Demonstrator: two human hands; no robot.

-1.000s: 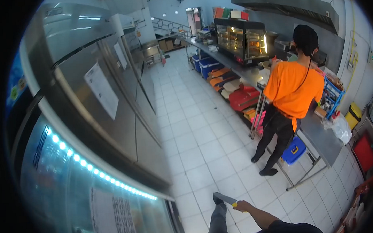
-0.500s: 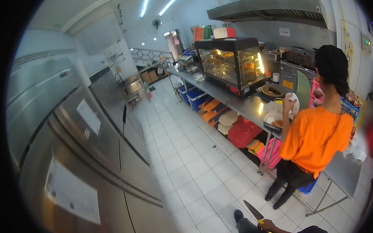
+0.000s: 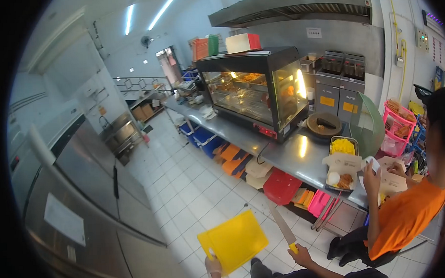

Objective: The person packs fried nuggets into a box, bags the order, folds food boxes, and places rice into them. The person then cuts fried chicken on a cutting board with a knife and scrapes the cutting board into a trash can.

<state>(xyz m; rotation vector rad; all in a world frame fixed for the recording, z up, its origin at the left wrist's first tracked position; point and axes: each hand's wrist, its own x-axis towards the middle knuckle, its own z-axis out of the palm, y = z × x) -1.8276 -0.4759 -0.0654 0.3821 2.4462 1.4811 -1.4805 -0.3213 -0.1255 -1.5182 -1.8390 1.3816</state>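
Observation:
My left hand (image 3: 214,267) is closed around the edge of a yellow cutting board (image 3: 238,240), near its handle slot. The board hangs tilted over the tiled floor. In my right hand (image 3: 301,256) is a knife (image 3: 282,227) with a yellow handle, its long blade pointing forward and up to the left. Knife and board are apart from each other. Both hands are low in the view, above my legs and short of the steel table (image 3: 294,158).
A heated display case (image 3: 245,91) stands on the table, beside a round chopping block (image 3: 324,124) and open food boxes (image 3: 342,170). On the right, a person in an orange shirt (image 3: 414,215) handles paper. Steel fridges (image 3: 67,193) line the left. A red container (image 3: 281,186) sits beneath the table.
The cutting board in my left hand has come into view. My right hand and knife are higher in the frame. The view has moved nearer the table, and the person in orange appears farther right.

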